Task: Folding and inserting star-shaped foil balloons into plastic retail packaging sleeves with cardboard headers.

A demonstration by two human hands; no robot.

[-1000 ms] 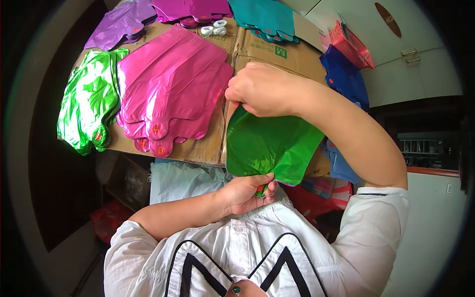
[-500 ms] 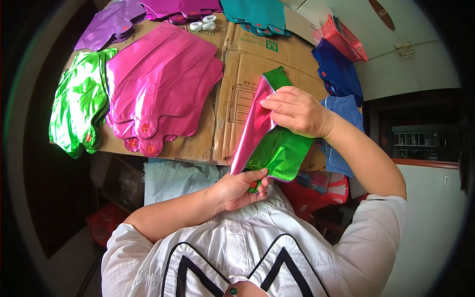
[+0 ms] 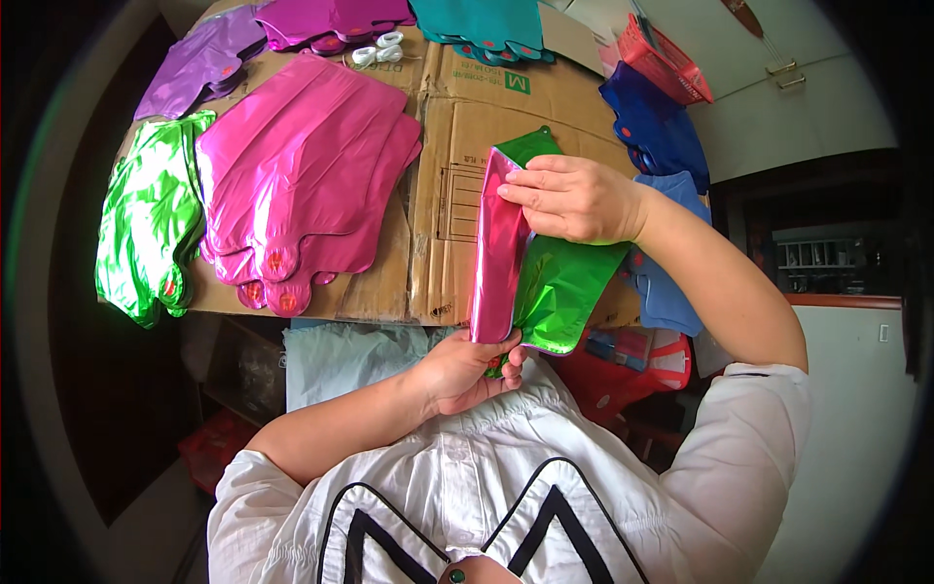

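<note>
Two layers of flat foil balloon, a green one (image 3: 564, 292) and a pink one (image 3: 494, 263), are held together between my hands at the cardboard's near edge. The pink lies as a narrow, folded strip along the green's left side. My left hand (image 3: 474, 372) pinches the lower end, where a bit of red shows by the fingers. Higher up, my right hand (image 3: 581, 200) has its fingers bent over the pink strip's upper edge, covering part of the green. The green tip sticks out above it, on the cardboard.
Flat cardboard (image 3: 438, 195) covers the table. On it lie stacks of pink balloons (image 3: 302, 165), shiny green (image 3: 146, 214), purple (image 3: 199, 63), magenta (image 3: 331, 18), teal (image 3: 482, 27), dark blue (image 3: 657, 117) and light blue (image 3: 671, 273). White ribbon rolls (image 3: 377, 51) and a red basket (image 3: 666, 63) sit farther back.
The pink layer has gone from a slanted wedge to a straighter upright strip folded over the green. My right hand has shifted slightly left and up; my left hand keeps its grip.
</note>
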